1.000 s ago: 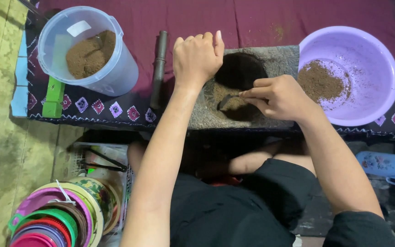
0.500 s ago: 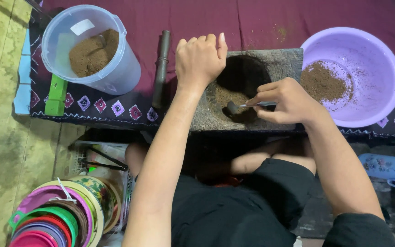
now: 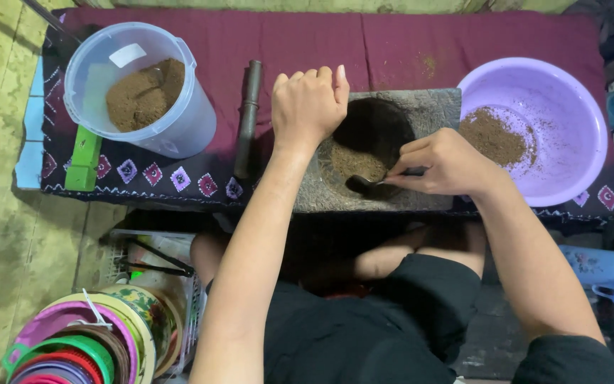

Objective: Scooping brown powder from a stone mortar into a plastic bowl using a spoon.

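A grey stone mortar block [image 3: 431, 107] lies on the dark red cloth [image 3: 392, 43], with brown powder [image 3: 353, 160] in its round hollow. My left hand [image 3: 309, 108] rests on the block's left rim, fingers curled over the edge. My right hand [image 3: 445, 165] holds a dark spoon [image 3: 365, 183] whose bowl is down in the powder at the near side of the hollow. A purple basin [image 3: 577, 114] at the right holds a small heap of the same brown powder [image 3: 493, 136].
A clear plastic jug [image 3: 179, 124] with brown powder stands at the left. A dark pestle [image 3: 248, 117] lies beside the mortar. A green block [image 3: 83, 158] sits on the cloth's edge. Stacked coloured lids [image 3: 72, 341] are at bottom left, a blue bottle [image 3: 609, 274] at right.
My right hand has drawn the spoon a little toward the near side of the hollow, scraping the powder. My left hand stays on the rim.
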